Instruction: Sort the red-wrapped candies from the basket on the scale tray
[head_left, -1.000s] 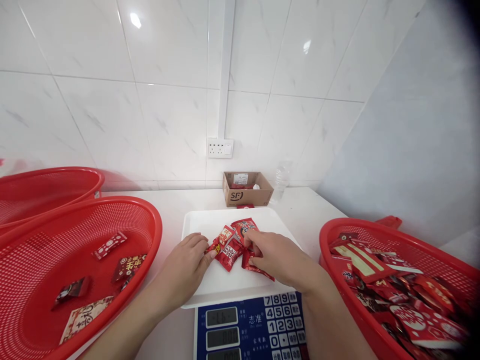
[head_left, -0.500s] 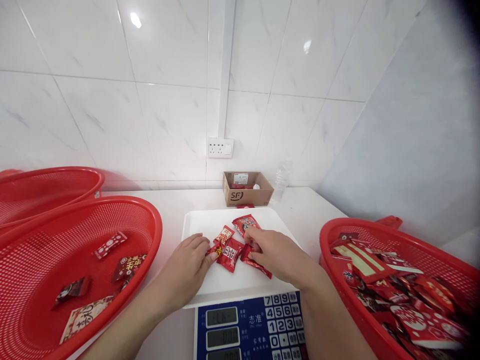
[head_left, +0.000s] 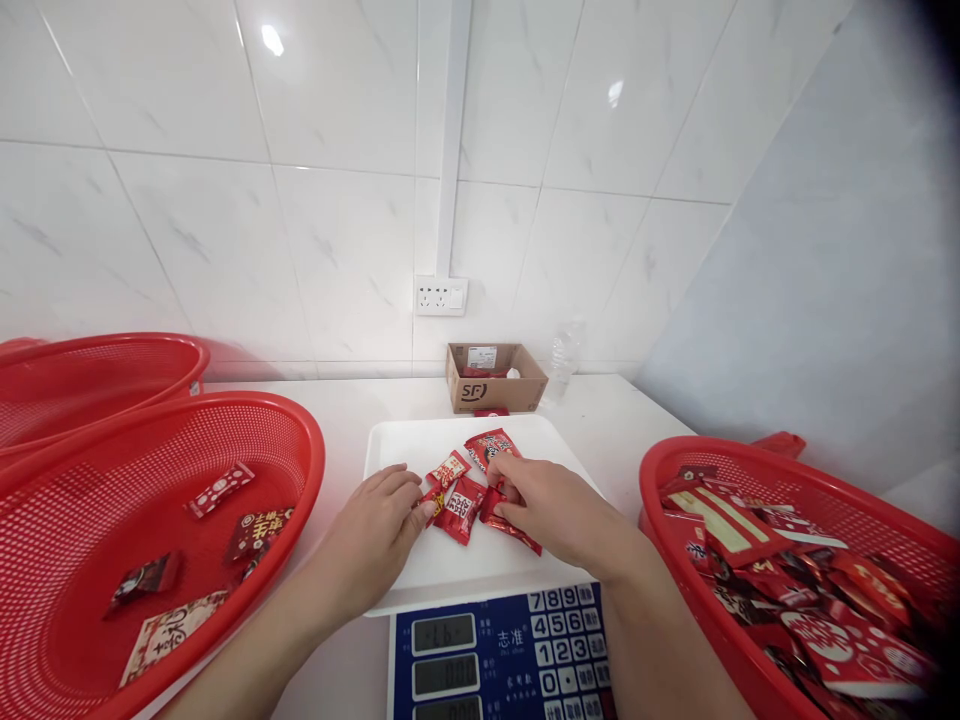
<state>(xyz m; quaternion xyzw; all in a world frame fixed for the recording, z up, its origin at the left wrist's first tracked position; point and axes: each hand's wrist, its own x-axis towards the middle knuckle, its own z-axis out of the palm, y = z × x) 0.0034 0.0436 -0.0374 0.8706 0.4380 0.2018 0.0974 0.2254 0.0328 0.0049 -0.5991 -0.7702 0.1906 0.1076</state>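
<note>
A white weighing tray sits on a scale and bears several wrapped snack packets. My left hand is at the tray's left side, its thumb and forefinger closed on a small red-and-yellow packet. To the right, my right hand pinches a red packet; its far end is hidden under the fingers. Between the hands lie a red packet with a white label and a small cream-and-red packet. A larger red packet rests just beyond my right fingertips.
The blue keypad and display panel faces me below the tray. On the left a red mesh basket holds several packets, with another basket behind. A fuller basket stands right. A cardboard box and clear bottle stand behind.
Both hands stay almost where they were. The red packet at my right hand has shifted very slightly up and left, and the small packets by my left thumb have moved a little.
</note>
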